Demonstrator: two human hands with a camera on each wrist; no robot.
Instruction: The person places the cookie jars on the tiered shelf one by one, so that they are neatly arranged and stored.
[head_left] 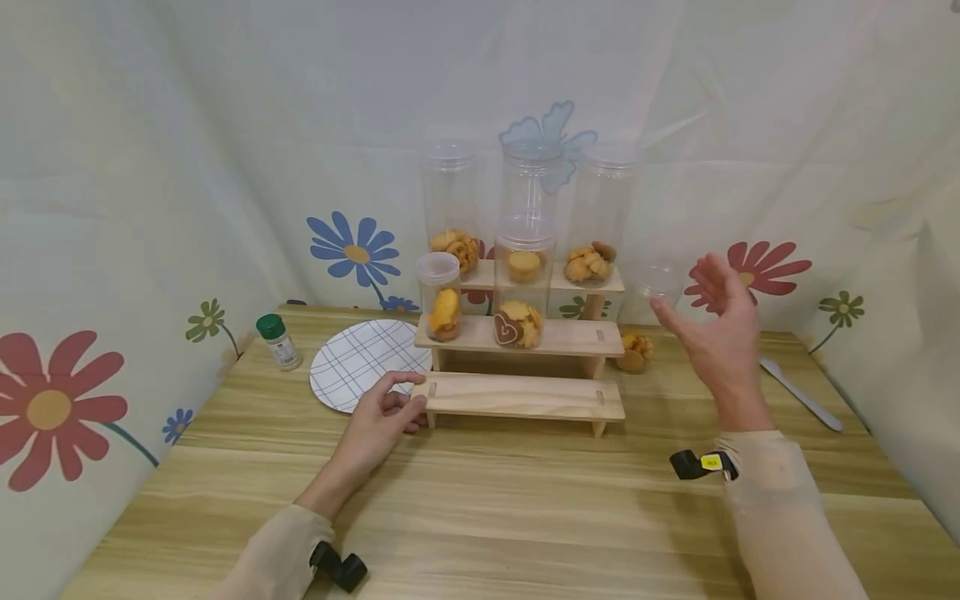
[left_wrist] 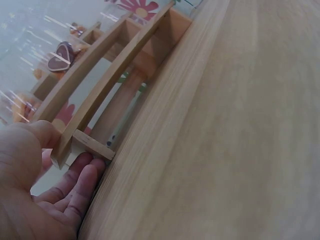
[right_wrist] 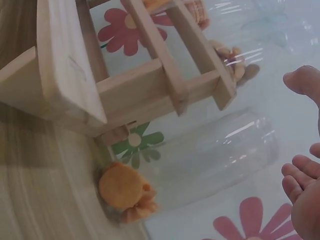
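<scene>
A stepped wooden display shelf (head_left: 517, 393) stands on the table. My left hand (head_left: 382, 417) pinches the left end of its lowest step; the other fingers bend beside the step's leg in the left wrist view. My right hand (head_left: 716, 333) is raised at the right, holding nothing, thumb apart from the fingers. Just left of that hand, a tall clear jar (right_wrist: 215, 155) with cookies in its bottom stands on the table beside the shelf. The middle step carries a short jar (head_left: 440, 296) and a tall jar (head_left: 523, 283); jars of cookies fill the top step.
A white plate (head_left: 352, 354) with a blue grid lies left of the shelf. Beyond it stands a small green-capped shaker bottle (head_left: 279, 342). At the right lies a pale knife (head_left: 802, 395). A flowered curtain (head_left: 360, 100) hangs behind the table.
</scene>
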